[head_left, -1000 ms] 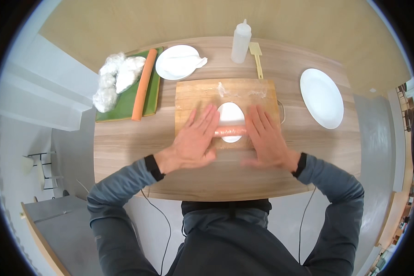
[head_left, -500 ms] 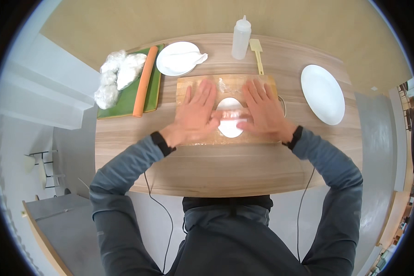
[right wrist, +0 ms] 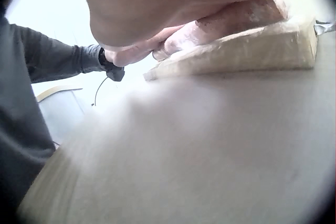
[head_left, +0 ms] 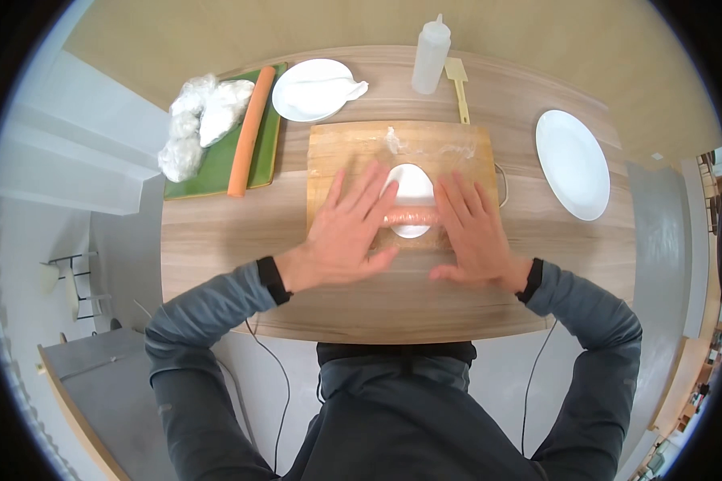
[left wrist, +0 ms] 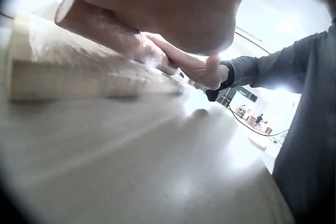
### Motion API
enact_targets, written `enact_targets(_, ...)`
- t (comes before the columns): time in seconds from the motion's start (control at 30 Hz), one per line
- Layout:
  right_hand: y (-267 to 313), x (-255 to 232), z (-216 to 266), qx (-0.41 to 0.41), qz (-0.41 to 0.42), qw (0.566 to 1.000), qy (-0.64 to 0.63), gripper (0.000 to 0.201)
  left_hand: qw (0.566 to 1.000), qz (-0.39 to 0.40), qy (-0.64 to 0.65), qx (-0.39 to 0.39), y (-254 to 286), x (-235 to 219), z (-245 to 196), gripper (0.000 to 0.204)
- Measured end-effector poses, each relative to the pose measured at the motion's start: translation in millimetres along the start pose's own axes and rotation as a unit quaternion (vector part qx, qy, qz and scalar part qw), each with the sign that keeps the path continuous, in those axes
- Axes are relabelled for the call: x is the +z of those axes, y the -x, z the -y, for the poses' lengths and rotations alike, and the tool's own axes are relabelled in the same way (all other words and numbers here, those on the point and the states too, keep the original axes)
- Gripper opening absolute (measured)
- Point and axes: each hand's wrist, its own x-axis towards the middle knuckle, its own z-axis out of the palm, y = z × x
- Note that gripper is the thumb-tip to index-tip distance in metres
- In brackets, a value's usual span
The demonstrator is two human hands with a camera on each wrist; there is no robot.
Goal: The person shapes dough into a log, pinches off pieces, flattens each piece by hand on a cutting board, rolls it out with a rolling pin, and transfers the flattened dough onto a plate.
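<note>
A flat white oval of dough (head_left: 411, 183) lies on the wooden cutting board (head_left: 345, 141). Across the dough's near part runs an orange rolling pin (head_left: 411, 216), wrapped in shiny clear film. My left hand (head_left: 343, 232) lies over the pin's left end, palm down with fingers stretched forward. Over the right end my right hand (head_left: 475, 232) rests the same way, its thumb pointing inward. Both wrist views show the pin (left wrist: 100, 27) under the palms, close on the board (right wrist: 247, 50). The hands cover the pin's ends in the head view.
A green tray (head_left: 208, 178) at the left bears plastic-wrapped white lumps (head_left: 225, 108) and another orange rolling pin (head_left: 251, 132). Behind the board are a white plate (head_left: 285, 100) with a white cloth-like piece, a squeeze bottle (head_left: 431, 60) and a spatula (head_left: 458, 84). An oval plate (head_left: 573, 164) stands right.
Both hands pushed the rolling pin forward over the dough half a second ago, then drew it back toward the body. The dough stays on the board; the head view has shifted slightly.
</note>
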Motion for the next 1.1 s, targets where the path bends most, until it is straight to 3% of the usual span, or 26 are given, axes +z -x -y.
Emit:
enact_targets(0.33, -86, 18, -81, 0.021, -0.069, 0.995, 0.072, 0.105, 0.977, -0.142, -0.158, -0.005, -79, 13, 82, 0.082)
enact_targets(0.53, -114, 21, -106, 0.055, -0.065, 0.996, 0.017, 0.095, 0.974, -0.171, -0.141, -0.053, -99, 1, 100, 0.078)
enact_targets(0.63, -110, 16, -102, 0.054, -0.061, 0.997, 0.002, 0.093, 0.972, -0.192, -0.131, -0.036, -97, 4, 104, 0.08)
enact_targets(0.87, -76, 18, -72, 0.022, -0.055, 0.997, 0.048, 0.097, 0.981, -0.149, -0.122, -0.014, -68, 9, 74, 0.086)
enact_targets(0.97, -60, 13, -52, 0.02, -0.049, 0.996, 0.067, 0.104, 0.989, -0.086, -0.117, -0.021, -43, 8, 51, 0.088)
enact_targets(1.03, -47, 5, -32, 0.034, -0.03, 0.998, 0.04, 0.107, 0.999, -0.001, -0.045, -0.027, -28, 3, 36, 0.093)
enact_targets(1.1, -28, 3, -14, 0.047, -0.007, 0.999, 0.012, 0.11, 1.0, 0.004, -0.016, -0.016, -11, 2, 22, 0.096)
